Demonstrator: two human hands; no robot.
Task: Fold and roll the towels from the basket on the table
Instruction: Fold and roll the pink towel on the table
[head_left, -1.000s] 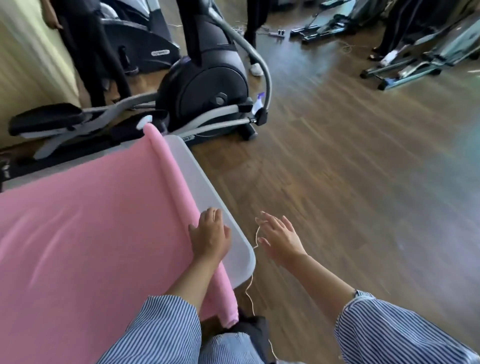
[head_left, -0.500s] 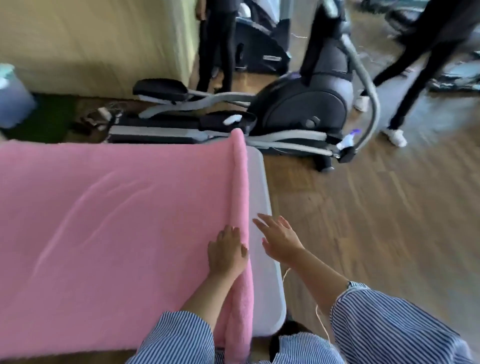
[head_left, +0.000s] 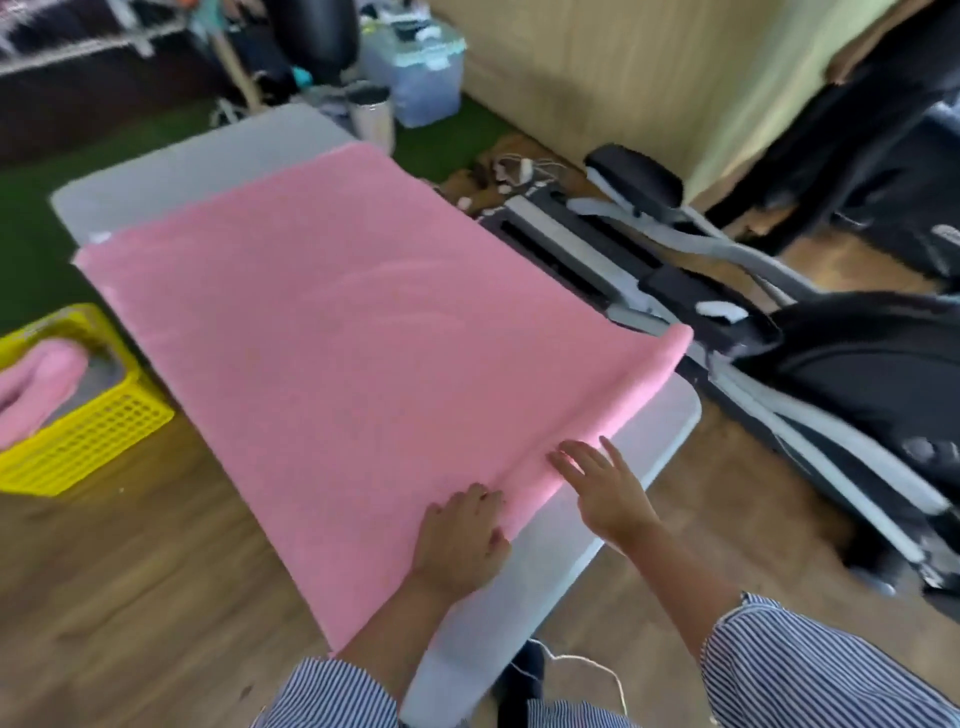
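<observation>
Lying spread flat over most of the white table (head_left: 519, 613), the pink towel (head_left: 332, 332) is being kept open across the tabletop, with a narrow rolled lip running along its right edge (head_left: 644, 384) and a bare strip of table being left uncovered beside that roll. The near end of the rolled lip is being pressed by the left hand (head_left: 460, 540), whose fingers are being held close together and curled slightly down onto the fabric, knuckles up. Just beside it, further along the roll, the right hand (head_left: 605, 491) is being held with its fingers spread and nearly straight, the fingertips (head_left: 563, 460) touching the rolled edge while the palm is being kept over bare tabletop. Both forearms are being extended from blue-and-white striped sleeves (head_left: 810, 670) at the near side of the table. To the left of the table, a yellow basket (head_left: 98, 431) is being left on the wooden floor (head_left: 130, 597), with another pink towel (head_left: 36, 384) bundled inside it. To the right of the table, a black and grey exercise machine (head_left: 831, 364) is being seen close alongside. Beyond the table's far end, a metal cup (head_left: 371, 111) and a clear storage box (head_left: 415, 73) are being shown on green flooring, both blurred.
</observation>
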